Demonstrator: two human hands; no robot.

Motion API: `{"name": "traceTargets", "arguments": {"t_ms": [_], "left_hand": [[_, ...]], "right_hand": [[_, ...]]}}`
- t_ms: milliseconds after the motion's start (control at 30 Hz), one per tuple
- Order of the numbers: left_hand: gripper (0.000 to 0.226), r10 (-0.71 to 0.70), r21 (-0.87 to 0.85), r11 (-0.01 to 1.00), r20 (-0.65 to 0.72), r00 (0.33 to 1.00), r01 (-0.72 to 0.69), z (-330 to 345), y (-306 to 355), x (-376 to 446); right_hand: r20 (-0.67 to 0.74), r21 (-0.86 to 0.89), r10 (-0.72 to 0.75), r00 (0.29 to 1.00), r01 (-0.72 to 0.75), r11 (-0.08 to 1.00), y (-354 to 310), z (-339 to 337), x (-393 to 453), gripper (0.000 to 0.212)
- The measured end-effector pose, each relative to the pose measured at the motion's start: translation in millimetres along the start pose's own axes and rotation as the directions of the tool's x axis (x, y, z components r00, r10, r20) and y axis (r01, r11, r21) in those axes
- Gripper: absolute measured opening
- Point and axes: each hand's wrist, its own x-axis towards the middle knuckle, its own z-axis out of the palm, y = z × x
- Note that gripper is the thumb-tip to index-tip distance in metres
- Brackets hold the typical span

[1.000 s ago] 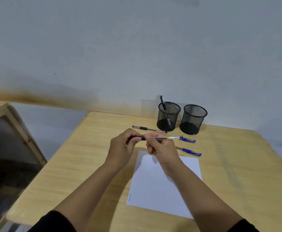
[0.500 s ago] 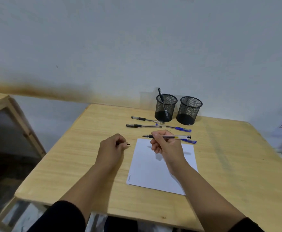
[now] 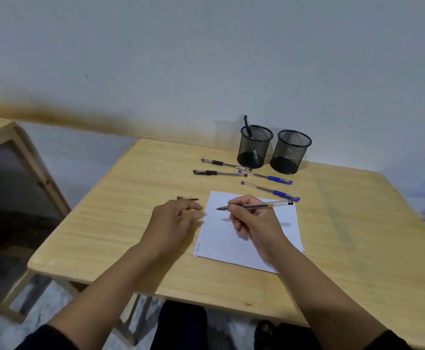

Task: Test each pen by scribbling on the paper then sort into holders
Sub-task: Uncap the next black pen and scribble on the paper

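Your right hand is closed around an uncapped clear pen, fingers pinched on the barrel near its tip. The pen lies almost level above the sheet of paper, its point aimed left; whether the tip touches the paper cannot be told. Your left hand is loosely open and holds nothing, palm down on the desk, with its fingertips at the paper's left edge. Just beyond it on the desk lies a small dark piece that looks like the pen's cap, too small to make out clearly.

A short scribble sits by the paper's near left corner; your right wrist hides part of the sheet.

Farther off, two black-capped pens lie left of two blue-capped pens, the nearest blue one touching the paper's far right corner. At the far edge stand two black mesh holders side by side. The left holder has one black pen leaning in it; the right holder shows no pen above its rim, and the mesh blurs its inside.
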Motion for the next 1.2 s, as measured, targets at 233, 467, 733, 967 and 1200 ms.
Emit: {"name": "traceTargets", "arguments": {"t_ms": [233, 467, 733, 967, 1200], "left_hand": [[0.019, 0.11, 0.088, 0.989, 0.129, 0.986, -0.122, 4, -11, -23], [0.022, 0.143, 0.118, 0.98, 0.131, 0.981, -0.159, 4, -15, -20], [0.024, 0.146, 0.082, 0.984, 0.126, 0.981, -0.157, 1, -15, -19], [0.022, 0.151, 0.098, 0.982, 0.123, 0.981, -0.163, 2, -17, -17], [0.022, 0.141, 0.097, 0.984, 0.111, 0.984, -0.152, 3, -18, -17]], "right_hand": [[0.076, -0.136, 0.045, 0.996, -0.034, 0.99, 15, 8, -7, 0.013], [0.15, -0.32, -0.018, 0.989, 0.065, 0.945, 12, 25, 6, 0.011], [0.198, -0.427, -0.109, 0.974, 0.186, 0.885, 25, 31, 17, 0.011], [0.233, -0.471, -0.144, 0.962, 0.241, 0.848, 23, 33, 12, 0.011], [0.24, -0.491, -0.149, 0.959, 0.252, 0.834, 24, 34, 10, 0.011]]}}
